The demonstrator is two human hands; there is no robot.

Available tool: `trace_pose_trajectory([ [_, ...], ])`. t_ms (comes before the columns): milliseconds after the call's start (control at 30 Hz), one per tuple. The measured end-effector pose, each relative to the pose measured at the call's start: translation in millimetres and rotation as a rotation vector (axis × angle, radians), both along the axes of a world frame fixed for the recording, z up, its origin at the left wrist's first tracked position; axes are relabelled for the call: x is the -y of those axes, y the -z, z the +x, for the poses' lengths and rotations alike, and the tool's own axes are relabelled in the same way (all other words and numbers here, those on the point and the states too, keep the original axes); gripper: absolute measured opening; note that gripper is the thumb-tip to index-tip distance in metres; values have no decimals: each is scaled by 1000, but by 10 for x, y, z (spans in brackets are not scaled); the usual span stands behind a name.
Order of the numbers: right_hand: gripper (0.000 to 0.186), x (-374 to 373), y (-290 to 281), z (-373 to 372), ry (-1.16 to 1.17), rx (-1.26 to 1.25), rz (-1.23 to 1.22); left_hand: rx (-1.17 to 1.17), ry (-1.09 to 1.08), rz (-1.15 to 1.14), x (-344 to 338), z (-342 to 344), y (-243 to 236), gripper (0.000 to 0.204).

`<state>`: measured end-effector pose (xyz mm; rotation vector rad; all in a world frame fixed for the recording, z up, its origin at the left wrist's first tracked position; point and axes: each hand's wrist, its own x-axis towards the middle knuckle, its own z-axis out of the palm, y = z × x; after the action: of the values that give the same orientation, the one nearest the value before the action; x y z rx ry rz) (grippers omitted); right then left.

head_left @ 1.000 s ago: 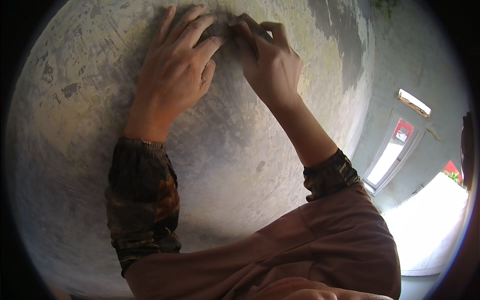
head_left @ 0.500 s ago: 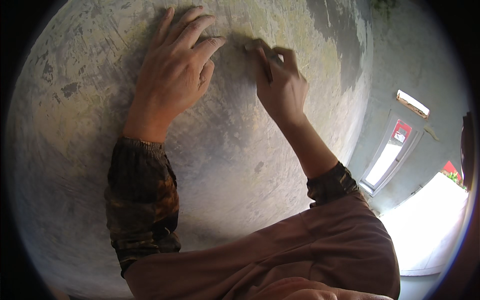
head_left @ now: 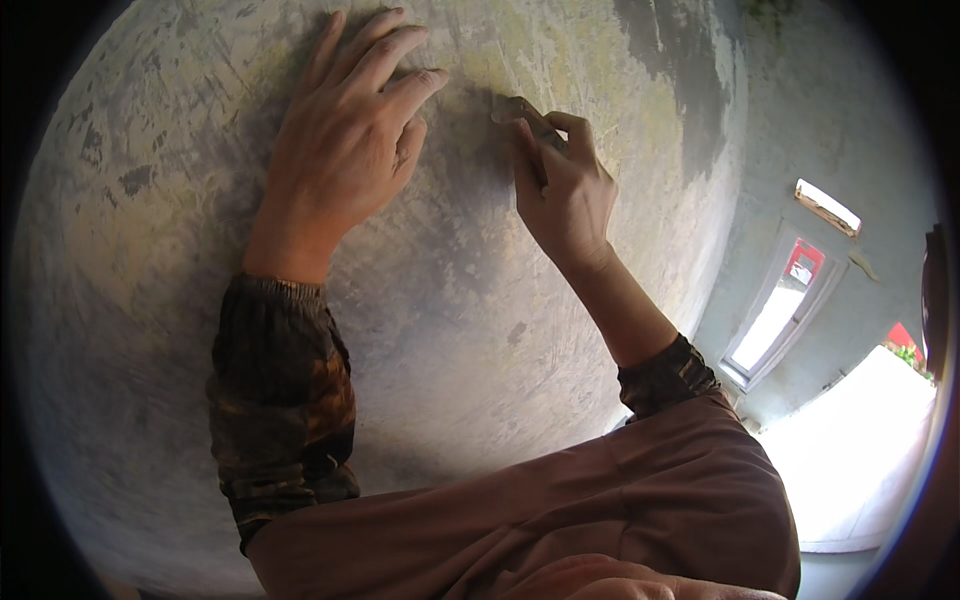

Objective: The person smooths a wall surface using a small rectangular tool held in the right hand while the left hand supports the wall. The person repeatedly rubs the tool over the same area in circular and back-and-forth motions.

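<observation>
The right hand (head_left: 568, 195) pinches a small dark piece (head_left: 538, 126) between thumb and curled fingers; what kind of piece, I cannot tell. It juts up and leftward from the grip, its long axis seeming to slant the same way, its tip at the wall (head_left: 450, 300), left of and below the grey patch (head_left: 690, 85). The left hand (head_left: 350, 145), farther left of the grey patch, lies on the wall with fingers spread, holding nothing. The window (head_left: 768, 322) sits right of and below the grey patch.
</observation>
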<state>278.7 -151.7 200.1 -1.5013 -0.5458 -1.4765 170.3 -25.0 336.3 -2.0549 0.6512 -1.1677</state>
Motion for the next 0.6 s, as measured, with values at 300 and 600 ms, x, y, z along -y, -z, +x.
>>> trace_pose_trajectory([
  [300,17,-24,-180,112,-11,-35,6,-5,-21,3,22,5,-37,34],
  [600,18,189,757,-156,-350,-348,-57,35,-95,89,-106,138,91,42],
])
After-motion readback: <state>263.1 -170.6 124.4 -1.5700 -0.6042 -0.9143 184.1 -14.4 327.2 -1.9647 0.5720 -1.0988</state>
